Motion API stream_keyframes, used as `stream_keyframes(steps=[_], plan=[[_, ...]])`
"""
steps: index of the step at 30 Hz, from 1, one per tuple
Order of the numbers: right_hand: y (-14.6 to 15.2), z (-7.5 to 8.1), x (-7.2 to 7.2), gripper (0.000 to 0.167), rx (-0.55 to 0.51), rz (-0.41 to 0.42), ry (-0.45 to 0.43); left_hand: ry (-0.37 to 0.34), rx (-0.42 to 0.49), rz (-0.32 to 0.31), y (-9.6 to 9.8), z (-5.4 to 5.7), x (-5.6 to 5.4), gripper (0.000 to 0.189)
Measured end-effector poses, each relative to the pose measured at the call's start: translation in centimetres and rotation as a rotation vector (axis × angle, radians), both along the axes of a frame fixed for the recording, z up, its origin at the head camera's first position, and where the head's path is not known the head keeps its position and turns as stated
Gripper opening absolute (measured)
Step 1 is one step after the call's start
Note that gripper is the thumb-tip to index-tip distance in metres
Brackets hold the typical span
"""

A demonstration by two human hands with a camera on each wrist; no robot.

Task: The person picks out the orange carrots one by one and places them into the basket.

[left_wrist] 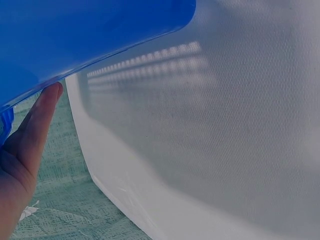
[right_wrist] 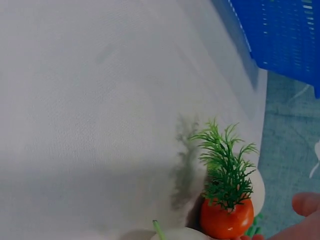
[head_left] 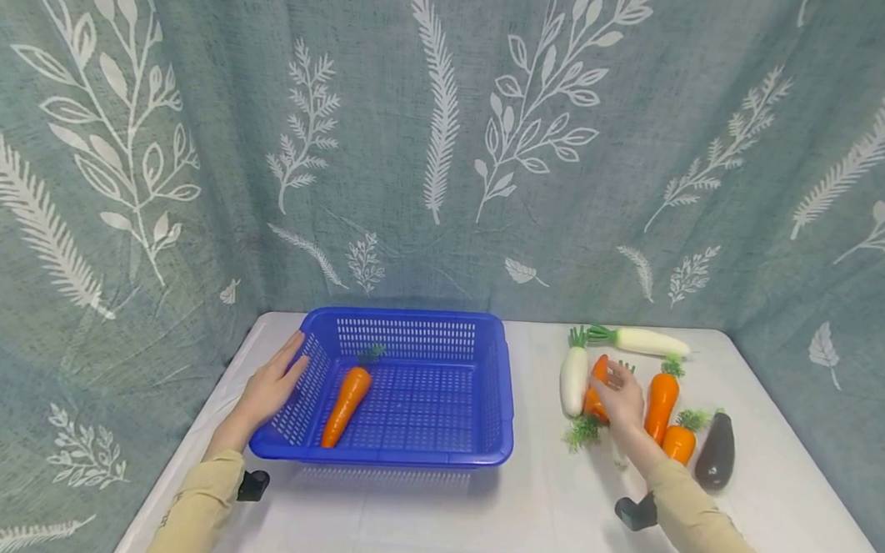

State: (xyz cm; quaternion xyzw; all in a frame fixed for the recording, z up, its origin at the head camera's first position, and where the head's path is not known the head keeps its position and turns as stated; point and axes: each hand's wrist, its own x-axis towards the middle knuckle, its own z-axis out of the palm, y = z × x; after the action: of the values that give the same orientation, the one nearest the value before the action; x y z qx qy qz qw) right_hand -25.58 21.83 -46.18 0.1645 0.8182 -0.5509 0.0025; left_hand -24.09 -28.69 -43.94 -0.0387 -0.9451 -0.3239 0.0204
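Note:
My left hand [head_left: 272, 384] rests against the left side of a blue plastic basket [head_left: 507, 397], fingers straight along its rim. In the left wrist view, its fingertips [left_wrist: 56, 89] meet the basket's edge. One orange carrot [head_left: 347, 405] with a green top lies tilted inside. At the right, my right hand [head_left: 622, 399] holds a carrot [head_left: 596, 406], thumb and fingers across its body. The right wrist view shows this carrot's crown [right_wrist: 227, 217] and leafy top, with most of its body hidden. A white radish [head_left: 574, 384] lies just left of it.
Another white radish [head_left: 649, 342] lies at the back. Right of my right hand are a longer carrot [head_left: 661, 405], a shorter carrot [head_left: 678, 444] and a dark eggplant [head_left: 715, 454]. A pale vegetable [head_left: 620, 461] is partly hidden under the hand. A patterned curtain [head_left: 444, 251] hangs behind the white table [head_left: 429, 535].

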Motion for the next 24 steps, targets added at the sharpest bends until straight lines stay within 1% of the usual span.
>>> stream_keyframes(steps=[6,10,14,21,24], plan=[[-0.5,-0.3,0.0,0.060,0.007,0.012,-0.014,0.013,-0.009,0.001,0.0,-0.1,-0.1,0.058],[-1.0,-0.6,-0.1,0.057,0.062,0.007,-0.021,0.011,-0.015,0.002,-0.1,-0.1,-0.2,0.058],[-1.5,-0.9,-0.3,0.055,0.120,0.009,-0.004,0.011,-0.013,-0.001,-0.1,0.0,-0.1,0.057],[-2.0,-1.2,-0.6,0.054,0.136,0.030,-0.002,0.019,-0.005,-0.005,-0.1,0.0,-0.1,0.057],[-2.1,-1.6,-0.6,0.053,0.154,0.035,0.027,0.020,-0.004,-0.008,0.0,-0.1,0.0,0.057]])
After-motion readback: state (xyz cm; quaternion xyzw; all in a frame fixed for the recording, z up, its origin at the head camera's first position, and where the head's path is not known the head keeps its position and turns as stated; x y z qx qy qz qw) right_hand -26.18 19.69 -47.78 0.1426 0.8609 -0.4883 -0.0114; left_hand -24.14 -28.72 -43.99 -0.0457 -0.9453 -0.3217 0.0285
